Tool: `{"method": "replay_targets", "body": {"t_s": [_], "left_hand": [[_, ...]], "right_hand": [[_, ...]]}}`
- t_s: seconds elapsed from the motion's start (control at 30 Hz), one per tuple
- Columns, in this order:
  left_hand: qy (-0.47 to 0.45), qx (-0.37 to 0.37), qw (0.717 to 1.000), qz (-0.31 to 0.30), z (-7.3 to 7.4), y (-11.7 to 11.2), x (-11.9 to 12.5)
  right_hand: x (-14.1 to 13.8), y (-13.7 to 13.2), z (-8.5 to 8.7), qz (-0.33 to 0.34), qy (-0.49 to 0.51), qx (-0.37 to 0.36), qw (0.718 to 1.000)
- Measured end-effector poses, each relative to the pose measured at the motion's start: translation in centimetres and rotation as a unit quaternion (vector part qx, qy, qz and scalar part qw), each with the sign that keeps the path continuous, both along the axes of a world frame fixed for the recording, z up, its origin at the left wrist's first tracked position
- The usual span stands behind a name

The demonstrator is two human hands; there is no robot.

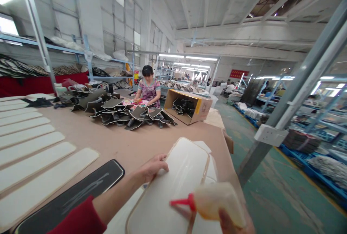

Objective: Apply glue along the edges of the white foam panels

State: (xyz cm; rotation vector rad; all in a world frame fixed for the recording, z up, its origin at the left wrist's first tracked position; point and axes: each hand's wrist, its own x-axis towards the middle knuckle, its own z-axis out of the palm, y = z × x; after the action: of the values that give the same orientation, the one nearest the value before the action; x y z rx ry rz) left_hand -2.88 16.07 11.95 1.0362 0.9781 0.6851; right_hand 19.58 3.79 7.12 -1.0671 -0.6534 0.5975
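Observation:
My left hand (154, 168) grips the left edge of a long white panel (173, 176) with rounded corners and a tan border, fingers bent over its rim. In my right hand (230, 223), partly cut off at the bottom, is a translucent squeeze bottle (217, 199) with amber liquid inside. The bottle lies tilted over the panel, its red nozzle pointing left above the white surface; whether the tip touches cannot be seen. More white panels (211, 169) lie beneath. A black rounded panel (81, 194) with a grey smear rests left of my forearm.
White panels (40, 176) line the table's left side. Dark, pale-edged pieces (130, 114) are heaped across the brown tabletop (130, 143). An open cardboard box (202, 109) lies behind. Another person (148, 87) works beyond the heap. A metal post with a socket box (271, 135) stands right.

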Motion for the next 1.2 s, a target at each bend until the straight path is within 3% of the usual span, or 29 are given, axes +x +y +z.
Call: {"method": "replay_targets", "body": {"t_s": [0.13,0.33,0.57,0.73,0.77,0.97,1.1,1.2], "left_hand": [[-0.026,-0.006,0.999,-0.037,1.0,-0.6,0.3],[-0.013,-0.009,1.0,-0.013,0.6,-0.3,0.2],[-0.021,0.008,0.998,-0.057,1.1,-1.0,0.8],[-0.019,0.022,0.999,-0.022,0.8,-0.7,0.0],[-0.019,0.024,0.999,-0.017,0.6,-0.7,-0.3],[-0.016,0.019,0.999,-0.026,0.5,-1.1,-0.9],[-0.015,0.018,1.0,-0.004,0.9,-1.1,-0.5],[0.056,-0.018,0.996,0.069,0.5,-0.4,0.1]], "right_hand": [[1.4,1.9,2.0,-0.022,0.034,0.031,0.999],[-0.6,0.1,0.6,0.049,-0.01,-0.006,0.999],[1.9,3.4,3.6,-0.02,-0.015,0.05,0.998],[-2.0,-0.6,1.7,0.121,-0.053,-0.009,0.991],[-2.4,-1.3,1.6,0.123,-0.036,-0.009,0.992],[-0.3,0.0,3.8,-0.022,0.095,0.07,0.993],[-0.6,-1.7,3.1,0.025,0.156,0.037,0.987],[-1.9,-4.5,1.9,0.022,0.231,0.039,0.972]]}}
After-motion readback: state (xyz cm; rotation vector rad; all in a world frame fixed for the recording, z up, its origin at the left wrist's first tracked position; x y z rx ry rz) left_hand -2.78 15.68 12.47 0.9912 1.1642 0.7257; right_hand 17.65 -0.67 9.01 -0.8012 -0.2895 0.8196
